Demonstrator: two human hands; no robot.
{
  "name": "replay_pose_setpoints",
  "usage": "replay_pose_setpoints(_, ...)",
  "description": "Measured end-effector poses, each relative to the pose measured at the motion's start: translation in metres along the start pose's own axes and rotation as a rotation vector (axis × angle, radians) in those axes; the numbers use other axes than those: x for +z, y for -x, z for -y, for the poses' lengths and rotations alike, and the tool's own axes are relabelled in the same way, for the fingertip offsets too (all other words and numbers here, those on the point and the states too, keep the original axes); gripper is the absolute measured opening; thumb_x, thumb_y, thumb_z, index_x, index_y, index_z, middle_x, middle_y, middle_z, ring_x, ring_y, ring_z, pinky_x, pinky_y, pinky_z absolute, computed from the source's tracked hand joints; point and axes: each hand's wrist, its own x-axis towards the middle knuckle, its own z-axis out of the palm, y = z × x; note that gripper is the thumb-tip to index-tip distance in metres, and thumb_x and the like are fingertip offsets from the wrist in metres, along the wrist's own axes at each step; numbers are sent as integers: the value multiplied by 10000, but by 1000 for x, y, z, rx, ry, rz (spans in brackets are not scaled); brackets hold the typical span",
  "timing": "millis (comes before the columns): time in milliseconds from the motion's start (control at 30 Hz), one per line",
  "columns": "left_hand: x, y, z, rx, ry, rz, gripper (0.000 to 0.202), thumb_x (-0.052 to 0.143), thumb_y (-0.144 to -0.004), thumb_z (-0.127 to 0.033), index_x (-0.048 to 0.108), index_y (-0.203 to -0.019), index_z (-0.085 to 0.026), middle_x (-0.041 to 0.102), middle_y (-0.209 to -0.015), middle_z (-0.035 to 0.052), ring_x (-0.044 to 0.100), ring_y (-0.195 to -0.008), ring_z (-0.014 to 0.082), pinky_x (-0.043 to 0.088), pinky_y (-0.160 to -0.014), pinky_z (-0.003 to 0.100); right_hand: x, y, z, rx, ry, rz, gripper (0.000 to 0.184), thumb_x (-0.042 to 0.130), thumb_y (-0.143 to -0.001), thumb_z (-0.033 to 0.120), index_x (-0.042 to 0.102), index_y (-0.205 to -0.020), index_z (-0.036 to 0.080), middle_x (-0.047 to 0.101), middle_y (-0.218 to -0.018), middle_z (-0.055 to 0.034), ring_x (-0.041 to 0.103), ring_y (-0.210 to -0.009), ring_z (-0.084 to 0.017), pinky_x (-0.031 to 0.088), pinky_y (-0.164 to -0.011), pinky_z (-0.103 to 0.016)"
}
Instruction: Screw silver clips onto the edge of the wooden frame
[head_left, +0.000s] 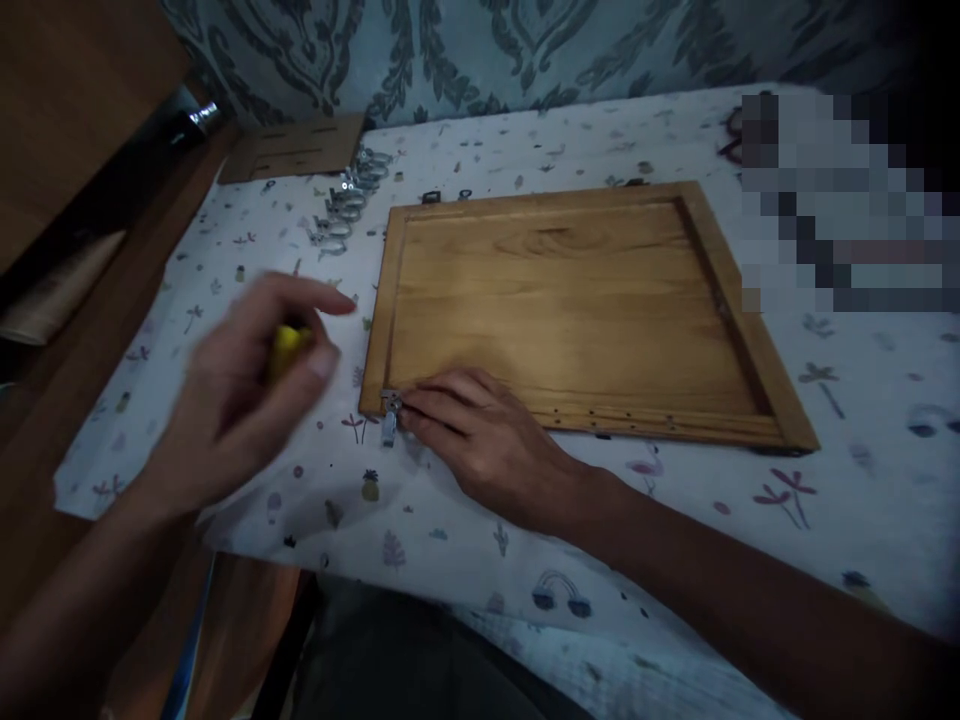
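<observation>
The metal hinge (pixel 391 418) held at the right hand's (pixel 495 440) nearly closed fingertips could be knocked crooked if bumped by the left hand (pixel 244 390), half-curled around a yellow thing (pixel 289 346).

Likely a home room, blue-grey leaf-scroll wallpaper (pixel 525 55), white cloth printed with palms and pineapples (pixel 457 510), brown wooden furniture (pixel 75 110)
</observation>
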Motion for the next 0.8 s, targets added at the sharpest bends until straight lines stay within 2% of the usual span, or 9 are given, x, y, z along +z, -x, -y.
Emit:
replay_pose_setpoints(67, 0, 4, 13, -1, -107, 275, 389, 591, -906, -337, 514, -1277, -251, 588, -828, -11, 515, -575, 92, 408, -457, 191, 0, 0, 0, -3, -4, 1, 234, 469, -973, 106, 699, -1008, 85, 721, -1072, -130, 587, -994, -228, 519, -840, -383)
replay_pose_setpoints(100, 0, 6, 19, 20, -175, 353, 451, 598, -902, -343, 477, -1327, -254, 637, -907, 0, 574, -630, 109, 464, -516, 203, -1, 0, 0, -6, -6, -3, 232, 471, -970, 102, 700, -1001, 79, 721, -1075, -135, 588, -989, -230, 518, -835, -384)
replay_pose_setpoints(167, 3, 12, 28, 82, -271, 418, 542, 587, -912, -395, 394, -1404, -275, 679, -1101, 30, 673, -823, 165, 553, -682, 261, -1, 0, 0, -11, -10, -13, 234, 470, -965, 95, 703, -974, 74, 722, -1062, -138, 590, -978, -232, 516, -828, -381)
replay_pose_setpoints(233, 8, 16, 34, 129, -299, 408, 578, 581, -908, -480, 375, -1414, -290, 671, -1205, 44, 690, -978, 206, 575, -803, 314, -1, 1, -1, -8, -17, -12, 231, 475, -964, 96, 705, -964, 74, 723, -1042, -141, 590, -973, -234, 512, -822, -385)
replay_pose_setpoints(300, 12, 19, 37, 128, -294, 397, 564, 563, -906, -527, 399, -1390, -289, 672, -1216, 46, 690, -1018, 207, 579, -828, 322, -1, 1, -1, 2, -27, 1, 223, 482, -963, 102, 703, -976, 78, 721, -1038, -145, 588, -985, -236, 507, -830, -394)
replay_pose_setpoints(500, 21, 20, 38, 73, -243, 362, 489, 575, -901, -528, 492, -1288, -242, 701, -1123, 38, 705, -907, 180, 579, -757, 302, -1, 0, -1, 2, -24, -1, 250, 457, -975, 118, 705, -976, 93, 725, -1054, -125, 583, -990, -234, 514, -846, -391)
replay_pose_setpoints(633, 23, 20, 36, 56, -229, 366, 466, 580, -903, -514, 517, -1271, -236, 706, -1112, 29, 705, -906, 174, 571, -761, 284, -1, 0, -1, 5, -23, 6, 240, 464, -971, 115, 702, -983, 90, 725, -1061, -124, 586, -996, -233, 511, -856, -389)
replay_pose_setpoints(800, 19, 18, 38, 58, -215, 374, 503, 606, -878, -535, 518, -1284, -252, 703, -1105, 20, 694, -906, 175, 560, -770, 282, 0, 2, -1, 10, -43, 14, 233, 470, -968, 112, 702, -985, 100, 720, -1064, -133, 584, -999, -233, 509, -851, -403)
